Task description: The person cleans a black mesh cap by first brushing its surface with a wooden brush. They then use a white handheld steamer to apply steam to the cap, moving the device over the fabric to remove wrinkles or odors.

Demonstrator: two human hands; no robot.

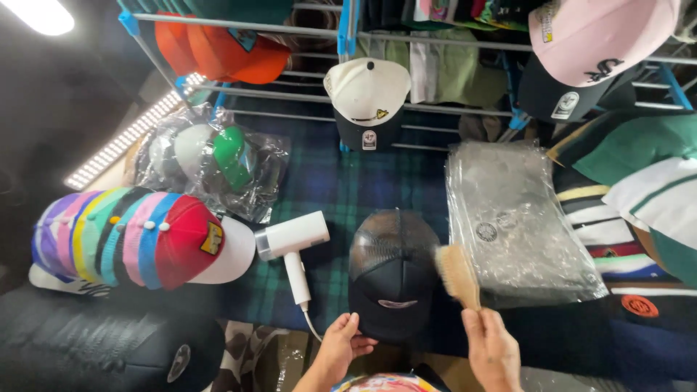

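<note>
A black mesh-backed cap (392,272) lies on the dark plaid cloth (341,185) in front of me, its brim toward me. My left hand (341,343) grips the brim's left edge. My right hand (492,347) holds a wooden brush (457,274) by its handle, with the bristle head beside the cap's right side, touching or nearly touching it.
A white handheld steamer (292,243) with a cord lies left of the cap. A nested row of colourful caps (138,239) sits at the left, bagged caps (210,163) behind them. A stack of clear plastic bags (512,218) lies at the right. More caps hang on a rack (367,91) behind.
</note>
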